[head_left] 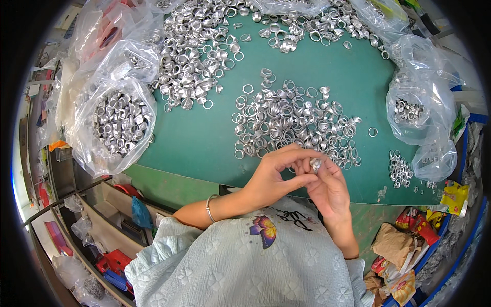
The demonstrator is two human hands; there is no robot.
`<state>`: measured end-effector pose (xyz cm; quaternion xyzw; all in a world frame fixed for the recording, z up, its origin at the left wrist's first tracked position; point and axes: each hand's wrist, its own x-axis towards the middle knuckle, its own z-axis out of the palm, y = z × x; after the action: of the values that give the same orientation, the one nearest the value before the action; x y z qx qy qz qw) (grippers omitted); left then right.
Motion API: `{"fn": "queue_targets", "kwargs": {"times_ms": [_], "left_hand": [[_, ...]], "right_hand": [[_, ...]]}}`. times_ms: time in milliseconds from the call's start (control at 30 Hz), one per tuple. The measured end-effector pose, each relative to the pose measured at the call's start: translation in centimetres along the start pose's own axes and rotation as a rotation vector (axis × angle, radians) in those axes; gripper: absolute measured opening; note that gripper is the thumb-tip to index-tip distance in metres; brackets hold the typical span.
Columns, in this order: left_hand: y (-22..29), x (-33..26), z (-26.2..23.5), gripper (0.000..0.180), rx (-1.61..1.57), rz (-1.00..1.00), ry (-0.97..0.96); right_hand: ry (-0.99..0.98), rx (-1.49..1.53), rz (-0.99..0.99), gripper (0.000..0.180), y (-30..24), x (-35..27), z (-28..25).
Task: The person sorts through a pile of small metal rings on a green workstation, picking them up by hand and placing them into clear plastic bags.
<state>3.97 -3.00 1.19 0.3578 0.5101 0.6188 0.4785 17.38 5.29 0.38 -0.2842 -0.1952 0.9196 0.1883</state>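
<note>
Close to the table's near edge, a silver-coloured ring point(315, 164) sits up between the fingertips of both hands. My right hand point(330, 190) pinches it, fingers curled inward. From the other side my left hand point(276, 173), wearing a bangle at the wrist, closes its thumb and forefinger toward the same ring. Some fingertips are hidden behind the hands. Just beyond them spreads a pile of similar rings point(286, 118), many with broad or patterned tops. A lone ring point(373, 132) lies to the right of that pile.
A larger heap of rings point(192, 56) covers the green table's point(199, 138) far left. An opened plastic bag of rings point(120, 123) stands at left; another clear bag point(422, 102) is at right, near a small ring cluster point(400, 169). Shelving point(112, 220) is lower left, packets point(417, 225) lower right.
</note>
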Motion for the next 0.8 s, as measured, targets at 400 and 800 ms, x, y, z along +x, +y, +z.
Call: {"fn": "queue_targets", "kwargs": {"times_ms": [400, 800], "left_hand": [[0.8, -0.4, -0.1, 0.035, 0.116, 0.081, -0.011], [-0.6, -0.3, -0.4, 0.031, 0.073, 0.055, 0.022]], "right_hand": [[-0.074, -0.037, -0.019, 0.014, 0.5, -0.9, -0.1], [0.048, -0.201, -0.073, 0.014, 1.4, -0.5, -0.5]]}}
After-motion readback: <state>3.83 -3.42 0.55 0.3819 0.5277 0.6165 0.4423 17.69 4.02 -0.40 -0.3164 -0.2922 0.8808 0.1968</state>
